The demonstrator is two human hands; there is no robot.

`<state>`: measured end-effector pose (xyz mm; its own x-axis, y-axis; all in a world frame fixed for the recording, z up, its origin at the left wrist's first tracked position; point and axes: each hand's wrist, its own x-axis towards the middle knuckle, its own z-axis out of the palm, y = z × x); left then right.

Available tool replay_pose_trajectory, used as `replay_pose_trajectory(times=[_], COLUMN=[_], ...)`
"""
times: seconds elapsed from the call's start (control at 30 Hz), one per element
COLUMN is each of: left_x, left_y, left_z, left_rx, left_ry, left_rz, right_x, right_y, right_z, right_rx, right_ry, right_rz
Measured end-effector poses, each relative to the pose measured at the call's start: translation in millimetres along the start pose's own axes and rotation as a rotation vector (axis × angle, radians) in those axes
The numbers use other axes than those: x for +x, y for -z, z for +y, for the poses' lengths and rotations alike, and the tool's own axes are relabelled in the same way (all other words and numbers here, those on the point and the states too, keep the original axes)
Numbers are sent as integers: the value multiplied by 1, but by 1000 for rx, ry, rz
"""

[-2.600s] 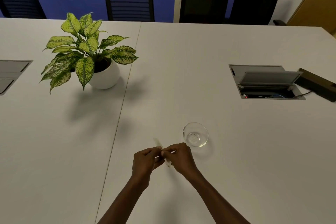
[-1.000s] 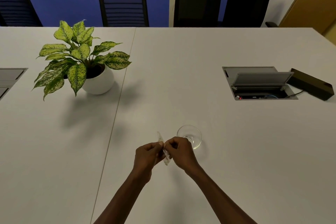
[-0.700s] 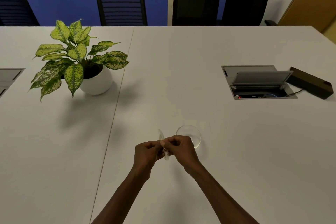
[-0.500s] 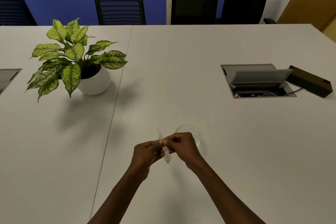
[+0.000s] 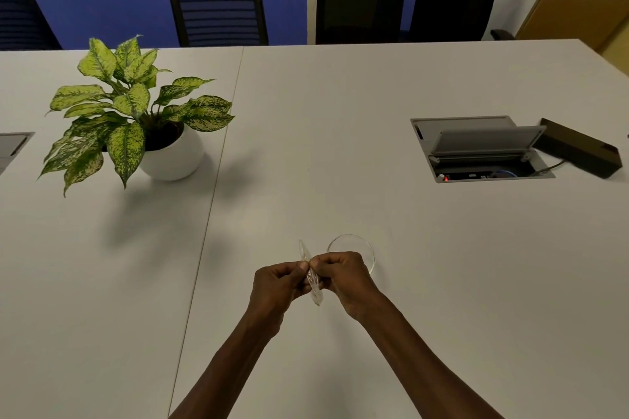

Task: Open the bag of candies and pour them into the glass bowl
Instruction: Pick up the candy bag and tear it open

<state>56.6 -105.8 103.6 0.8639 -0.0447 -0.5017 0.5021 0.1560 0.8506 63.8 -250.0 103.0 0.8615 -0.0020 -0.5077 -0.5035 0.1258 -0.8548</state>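
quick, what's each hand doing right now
Left hand: closed, pinching the small clear plastic candy bag.
Right hand: closed, pinching the same bag.

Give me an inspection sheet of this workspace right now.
Surface: white table, seam down its left part.
Job's things: clear candy bag pinched between both hands; glass bowl behind the right hand, looks empty.
Clutter: potted plant; black box.
Grippers: left hand and right hand grip the bag.
Cables: one from the black box into the open cable hatch.
Surroundings: black chairs, blue wall.
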Motion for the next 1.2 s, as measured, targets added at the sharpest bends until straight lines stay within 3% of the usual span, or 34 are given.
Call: replay_pose_trajectory(times=[0.23, 0.43, 0.87, 1.2], left_x=[0, 0, -10, -19], left_y=[-1, 1, -10, -7], left_z=[2, 12, 14, 18], left_rx=[0, 37, 512, 663], left_ry=[-22, -37, -214, -233], left_rz=[8, 26, 339, 410], right_x=[3, 4, -10, -10], right_y=[0, -1, 2, 16], right_z=[-2, -17, -26, -28], right_rx=[19, -374, -855, -934], right_ry=[-24, 210, 409, 487], right_rz=[-24, 84, 272, 340])
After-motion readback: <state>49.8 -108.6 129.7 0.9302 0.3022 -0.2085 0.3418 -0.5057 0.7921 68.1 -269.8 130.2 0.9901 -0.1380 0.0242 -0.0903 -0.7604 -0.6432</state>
